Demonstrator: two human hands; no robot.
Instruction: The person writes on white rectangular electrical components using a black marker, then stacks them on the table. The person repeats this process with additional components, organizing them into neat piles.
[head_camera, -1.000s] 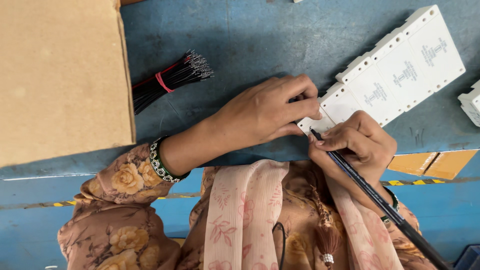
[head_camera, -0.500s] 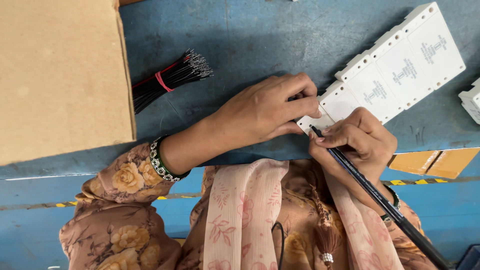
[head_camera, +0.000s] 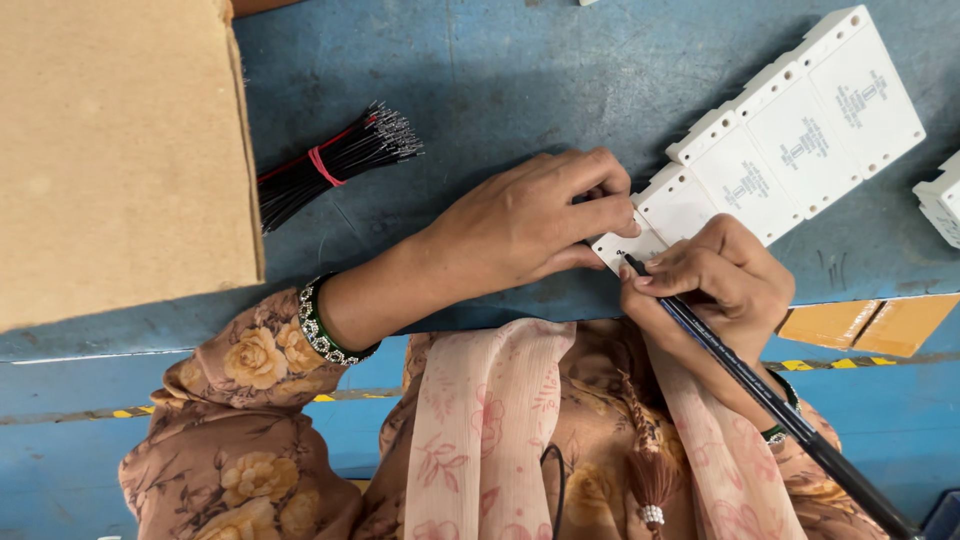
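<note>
A row of white plastic modules (head_camera: 790, 140) lies diagonally on the blue table (head_camera: 520, 70). My left hand (head_camera: 520, 225) presses down on the nearest white module (head_camera: 655, 222), fingers curled over its near end. My right hand (head_camera: 715, 285) grips a long black pen (head_camera: 760, 390), its tip touching the near corner of that module. The pen's shaft runs down to the lower right past my wrist.
A bundle of black wires (head_camera: 330, 170) tied with a red band lies left of my left hand. A large brown cardboard sheet (head_camera: 115, 150) covers the table's left. Another white part (head_camera: 942, 198) sits at the right edge. Orange pieces (head_camera: 870, 325) lie below the table edge.
The pen tip has shifted very slightly on the module's corner. Both hands stay in the same place.
</note>
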